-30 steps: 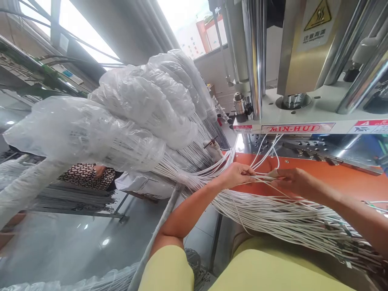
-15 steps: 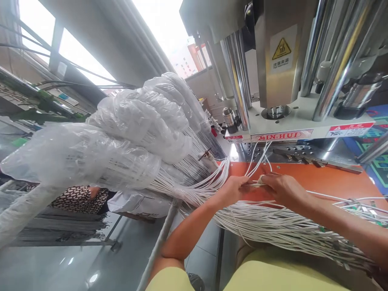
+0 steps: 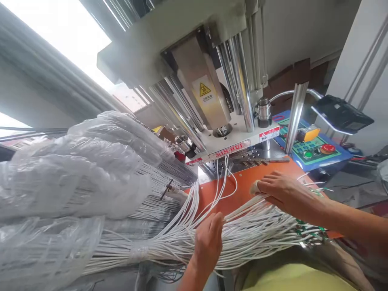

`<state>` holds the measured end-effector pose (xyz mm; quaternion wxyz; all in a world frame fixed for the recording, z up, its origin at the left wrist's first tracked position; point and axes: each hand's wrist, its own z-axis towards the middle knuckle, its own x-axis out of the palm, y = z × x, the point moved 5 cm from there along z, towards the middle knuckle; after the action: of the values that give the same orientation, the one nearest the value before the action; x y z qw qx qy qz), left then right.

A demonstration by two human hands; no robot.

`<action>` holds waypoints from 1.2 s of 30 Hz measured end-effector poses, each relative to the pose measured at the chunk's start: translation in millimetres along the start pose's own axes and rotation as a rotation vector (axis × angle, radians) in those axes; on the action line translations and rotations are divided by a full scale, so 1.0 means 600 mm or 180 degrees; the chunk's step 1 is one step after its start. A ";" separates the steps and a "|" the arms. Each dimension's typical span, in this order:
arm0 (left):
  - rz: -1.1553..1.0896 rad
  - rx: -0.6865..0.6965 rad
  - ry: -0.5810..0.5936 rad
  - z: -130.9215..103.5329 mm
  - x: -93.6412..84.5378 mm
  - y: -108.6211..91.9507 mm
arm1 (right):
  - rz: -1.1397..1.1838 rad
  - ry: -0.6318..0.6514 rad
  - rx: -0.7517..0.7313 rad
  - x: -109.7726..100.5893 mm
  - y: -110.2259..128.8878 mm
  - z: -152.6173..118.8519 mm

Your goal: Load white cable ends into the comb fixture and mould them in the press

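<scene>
A thick bundle of white cables (image 3: 242, 238) runs across the front of the orange work surface (image 3: 209, 200). My left hand (image 3: 209, 238) is closed around a few of the cables at the near side, its fingers curled in. Farther right, my right hand (image 3: 281, 192) is closed over the same strands, which stretch between the two hands. At its fingertips shows a small cream-coloured piece (image 3: 255, 186); whether it is held or worn on a finger I cannot tell. Several thin white cables (image 3: 222, 182) lead from beneath the press (image 3: 224, 147) toward my left hand.
Plastic-wrapped cable bundles (image 3: 81, 178) lie on a rack at the left. Metal bars (image 3: 257, 161) rest along the press base. A blue control panel (image 3: 315, 145) with a red button (image 3: 327, 149) stands right, near a dark lamp (image 3: 342, 115). Cable ends with green parts (image 3: 306, 228) lie nearby.
The view has swung to the right, bringing in the control panel and lamp. My hands, close together before, are now apart: the left nearer my body, the right farther right along the strands.
</scene>
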<state>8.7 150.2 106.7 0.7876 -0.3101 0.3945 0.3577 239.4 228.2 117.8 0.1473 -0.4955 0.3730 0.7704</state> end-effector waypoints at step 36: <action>-0.2423 -0.2050 0.2183 -0.066 0.006 0.014 | -0.1449 -0.0488 -0.0424 -0.029 -0.122 -0.002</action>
<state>-12.5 125.4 82.3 0.5546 -0.7500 0.3591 0.0318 292.2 279.5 101.2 0.3120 -0.5155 0.1878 0.7756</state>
